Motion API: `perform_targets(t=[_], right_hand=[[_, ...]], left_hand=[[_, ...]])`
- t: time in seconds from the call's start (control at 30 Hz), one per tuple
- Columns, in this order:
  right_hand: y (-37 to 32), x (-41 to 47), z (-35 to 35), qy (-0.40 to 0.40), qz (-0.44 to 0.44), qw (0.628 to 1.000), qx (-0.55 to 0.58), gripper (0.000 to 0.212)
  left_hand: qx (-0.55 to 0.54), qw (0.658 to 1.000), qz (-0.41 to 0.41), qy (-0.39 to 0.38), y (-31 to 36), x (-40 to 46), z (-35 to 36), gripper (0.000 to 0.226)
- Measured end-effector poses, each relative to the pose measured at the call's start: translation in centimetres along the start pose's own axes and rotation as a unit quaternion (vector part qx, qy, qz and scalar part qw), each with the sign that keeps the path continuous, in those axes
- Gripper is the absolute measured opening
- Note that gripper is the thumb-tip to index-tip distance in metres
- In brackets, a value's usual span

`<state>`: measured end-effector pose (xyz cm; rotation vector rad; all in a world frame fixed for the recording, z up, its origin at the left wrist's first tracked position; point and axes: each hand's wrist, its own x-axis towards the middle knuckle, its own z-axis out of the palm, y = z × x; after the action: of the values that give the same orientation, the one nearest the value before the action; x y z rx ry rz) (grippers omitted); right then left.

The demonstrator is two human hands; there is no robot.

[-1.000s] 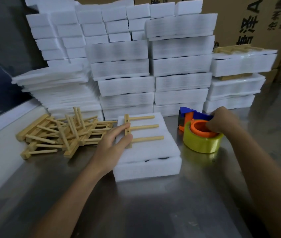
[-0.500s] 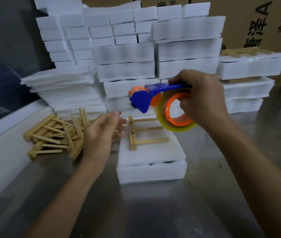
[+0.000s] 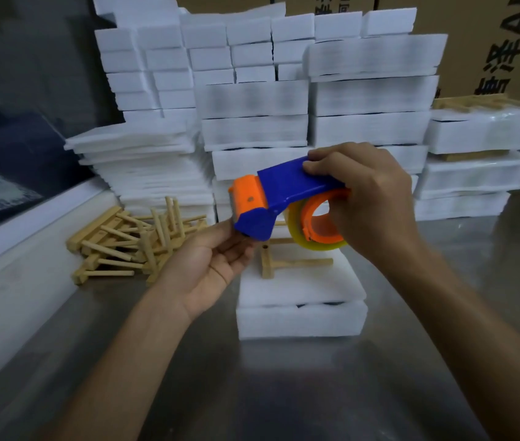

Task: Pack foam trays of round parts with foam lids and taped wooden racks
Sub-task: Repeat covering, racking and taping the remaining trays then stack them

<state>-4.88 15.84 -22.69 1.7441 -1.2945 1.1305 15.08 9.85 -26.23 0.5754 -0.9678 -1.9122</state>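
1. Foam tray (image 3: 300,319) with its lid (image 3: 300,286) on sits mid-table on the steel table (image 3: 252,393); a thin dark gap shows between lid and tray on the near side.
2. Wooden rack (image 3: 279,261) lies on the far part of the lid, not yet taped; its far end is hidden behind the dispenser.
3. Right hand (image 3: 370,198) is clamped round the tape dispenser (image 3: 279,200), held in the air above the rack, orange cutter end pointing left.
4. Left hand (image 3: 211,262) is palm up, fingers reaching under the cutter end and touching it. Whether they already pinch the tape end, cannot tell.
5. Spare racks (image 3: 125,240) lie heaped toward the table's left edge; foam stacks (image 3: 284,122) line the far edge, and finished packs (image 3: 481,154) sit at the far right.
6. Step in hand, as I read it: starting the tape to bind rack to pack.
7. Next move calls for freeing the tape end, sticking it to the tray's side, then pulling the strip over the rack without shifting it.
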Motion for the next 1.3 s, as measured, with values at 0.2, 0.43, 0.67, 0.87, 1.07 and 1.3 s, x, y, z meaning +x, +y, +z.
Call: perform_targets(t=[0.2,0.43,0.67,0.87,1.07,1.3], right_hand=[[0.9,-0.4,-0.1,-0.008,-0.020,1.000,0.005,0.029],[2.6,-0.9,0.1,0.028,-0.003,1.000,0.003,0.031],[6.5,-2.2,-1.1,0.020,0.064,0.997,-0.028,0.040],[5.4,-3.8,-0.5,-0.026,0.054,0.997,-0.039,0.043],[4.9,-5.2,-0.8,-0.036,0.069,0.994,-0.075,0.046],[4.7,-5.2,-0.4,-0.026,0.072,0.992,-0.099,0.046]], left_hand=[[0.114,0.992,0.021,0.051,1.7,-0.1,0.1,0.012],[0.154,0.981,0.035,0.117,4.0,0.0,-1.1,0.010],[0.155,0.971,0.052,0.176,4.0,1.4,-3.8,0.009],[0.190,0.956,0.038,0.222,1.6,3.4,-5.3,0.010],[0.259,0.918,0.088,0.289,-0.5,3.6,-4.5,0.008],[0.268,0.912,0.088,0.297,-1.4,4.3,-4.7,0.008]])
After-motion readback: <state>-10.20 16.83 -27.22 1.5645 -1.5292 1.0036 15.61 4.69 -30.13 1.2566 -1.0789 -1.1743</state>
